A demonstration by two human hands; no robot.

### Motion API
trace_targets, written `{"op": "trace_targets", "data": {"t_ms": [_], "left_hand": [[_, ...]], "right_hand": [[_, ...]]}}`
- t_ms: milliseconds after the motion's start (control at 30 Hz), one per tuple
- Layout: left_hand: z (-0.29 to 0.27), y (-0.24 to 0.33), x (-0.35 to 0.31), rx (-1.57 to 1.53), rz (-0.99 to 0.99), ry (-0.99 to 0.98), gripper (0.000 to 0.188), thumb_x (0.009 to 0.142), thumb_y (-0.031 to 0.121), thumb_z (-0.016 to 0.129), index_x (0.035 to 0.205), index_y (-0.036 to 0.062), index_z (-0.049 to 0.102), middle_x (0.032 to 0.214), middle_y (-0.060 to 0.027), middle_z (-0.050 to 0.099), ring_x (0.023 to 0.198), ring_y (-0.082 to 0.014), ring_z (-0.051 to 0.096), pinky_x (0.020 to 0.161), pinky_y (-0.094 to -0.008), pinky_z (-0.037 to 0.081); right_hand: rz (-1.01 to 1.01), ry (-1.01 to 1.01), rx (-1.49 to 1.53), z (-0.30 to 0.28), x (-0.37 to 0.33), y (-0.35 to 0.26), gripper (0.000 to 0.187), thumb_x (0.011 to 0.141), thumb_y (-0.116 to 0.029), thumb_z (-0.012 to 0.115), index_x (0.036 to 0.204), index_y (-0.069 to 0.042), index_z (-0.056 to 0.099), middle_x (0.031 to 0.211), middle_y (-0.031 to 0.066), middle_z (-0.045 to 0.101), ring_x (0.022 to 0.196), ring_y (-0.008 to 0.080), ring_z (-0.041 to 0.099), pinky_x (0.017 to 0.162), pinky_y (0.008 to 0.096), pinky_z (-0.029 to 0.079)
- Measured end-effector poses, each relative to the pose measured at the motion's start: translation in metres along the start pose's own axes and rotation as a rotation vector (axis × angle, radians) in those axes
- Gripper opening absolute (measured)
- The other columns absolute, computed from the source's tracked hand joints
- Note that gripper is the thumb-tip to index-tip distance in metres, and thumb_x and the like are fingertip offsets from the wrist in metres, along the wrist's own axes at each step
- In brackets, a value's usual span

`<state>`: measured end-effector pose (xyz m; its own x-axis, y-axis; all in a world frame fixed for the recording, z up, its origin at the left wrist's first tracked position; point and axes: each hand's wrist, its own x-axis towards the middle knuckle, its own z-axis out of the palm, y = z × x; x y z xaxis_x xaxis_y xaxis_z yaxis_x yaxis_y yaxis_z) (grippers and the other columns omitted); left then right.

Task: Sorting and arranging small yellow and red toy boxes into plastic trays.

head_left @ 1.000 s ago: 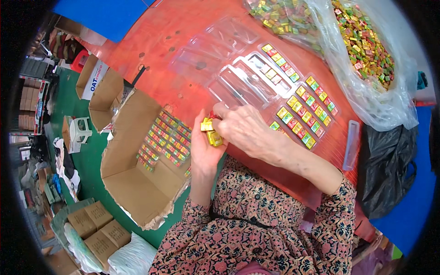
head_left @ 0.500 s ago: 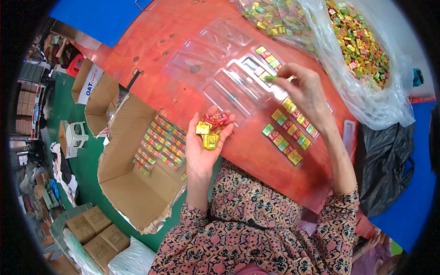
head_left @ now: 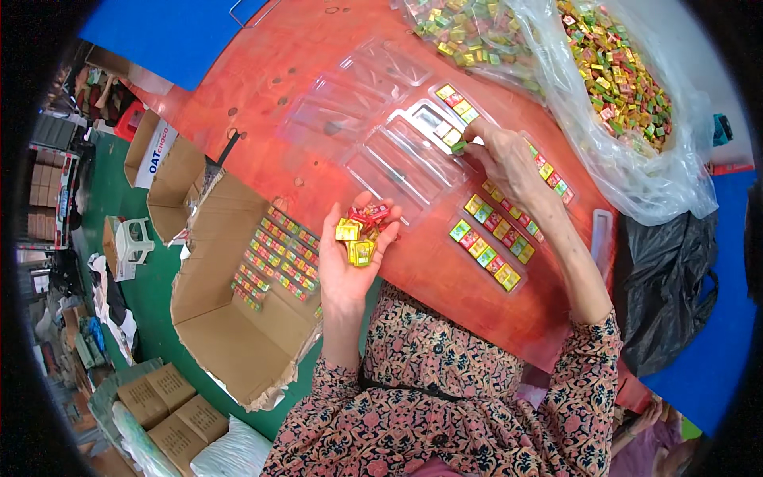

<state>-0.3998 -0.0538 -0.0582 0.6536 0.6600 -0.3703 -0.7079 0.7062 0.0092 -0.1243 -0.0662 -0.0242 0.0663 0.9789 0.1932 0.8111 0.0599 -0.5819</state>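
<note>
Palm up, my left hand [head_left: 343, 274] cups a small pile of wrapped squares [head_left: 360, 252], yellow and red. My right hand [head_left: 509, 163] pinches a green wrapped square [head_left: 458, 147] between thumb and fingertips, right at a narrow clear plastic tray [head_left: 425, 119]. Red, yellow and green squares [head_left: 455, 102] line the far part of that tray. Several filled strips [head_left: 485, 256] lie on the red table nearer to me, partly under my right forearm. Left of the narrow tray are empty clear trays [head_left: 389, 163] with long compartments.
Large clear bags of loose wrapped squares [head_left: 624, 83] stand at the far right, above a black plastic bag [head_left: 668, 294]. An open cardboard box [head_left: 230, 338] at the table's left edge holds rows of filled strips [head_left: 278, 258]. Closed cartons [head_left: 187, 429] sit on the green floor.
My right hand has moved slightly left and down with the green square, now right at the narrow tray. The left hand still cups its pile. The view has shifted a little.
</note>
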Motion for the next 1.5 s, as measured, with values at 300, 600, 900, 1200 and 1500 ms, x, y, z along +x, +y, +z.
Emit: {"op": "trace_targets", "data": {"t_ms": [300,600,900,1200,1500], "left_hand": [[0.001,-0.001,0.000,0.009,0.000,-0.012,0.044,0.095,0.036,0.045,0.115,-0.0016,0.056,0.119,-0.0276,0.053,0.112,-0.0416,0.053,0.091,-0.0494,0.050],[0.006,-0.003,-0.001,0.018,0.025,0.037,0.043,0.095,0.035,0.044,0.115,-0.0018,0.056,0.119,-0.0274,0.053,0.111,-0.0420,0.053,0.090,-0.0483,0.051],[0.006,-0.002,-0.002,-0.020,0.008,0.018,0.043,0.096,0.035,0.044,0.116,-0.0022,0.055,0.119,-0.0281,0.052,0.112,-0.0428,0.052,0.091,-0.0496,0.050],[0.006,-0.003,-0.002,-0.023,0.015,0.024,0.043,0.096,0.035,0.043,0.115,-0.0022,0.056,0.119,-0.0285,0.053,0.111,-0.0433,0.053,0.090,-0.0498,0.051],[0.006,-0.003,-0.001,-0.025,0.011,0.023,0.043,0.096,0.034,0.043,0.114,-0.0024,0.056,0.119,-0.0284,0.053,0.112,-0.0434,0.052,0.090,-0.0500,0.051]], "right_hand": [[-0.050,-0.032,-0.086,-0.009,-0.003,0.008,0.014,0.081,-0.008,0.061,0.093,-0.004,0.054,0.084,0.0164,0.061,0.079,0.0345,0.060,0.067,0.0412,0.047],[-0.013,0.022,-0.100,0.002,0.006,0.011,0.014,0.081,-0.010,0.061,0.092,-0.002,0.058,0.090,0.0139,0.062,0.085,0.0336,0.060,0.071,0.0411,0.046],[0.066,0.030,-0.013,0.001,0.008,0.006,0.014,0.081,-0.010,0.061,0.088,0.002,0.061,0.086,0.0168,0.063,0.081,0.0316,0.062,0.070,0.0395,0.047],[0.103,0.063,0.069,0.002,0.009,0.007,0.013,0.080,-0.010,0.062,0.084,0.003,0.065,0.075,0.0212,0.063,0.072,0.0353,0.063,0.065,0.0417,0.049],[0.168,0.028,0.072,0.005,0.009,0.006,0.015,0.080,-0.012,0.063,0.085,0.002,0.066,0.076,0.0165,0.066,0.069,0.0257,0.065,0.063,0.0365,0.049]]}}
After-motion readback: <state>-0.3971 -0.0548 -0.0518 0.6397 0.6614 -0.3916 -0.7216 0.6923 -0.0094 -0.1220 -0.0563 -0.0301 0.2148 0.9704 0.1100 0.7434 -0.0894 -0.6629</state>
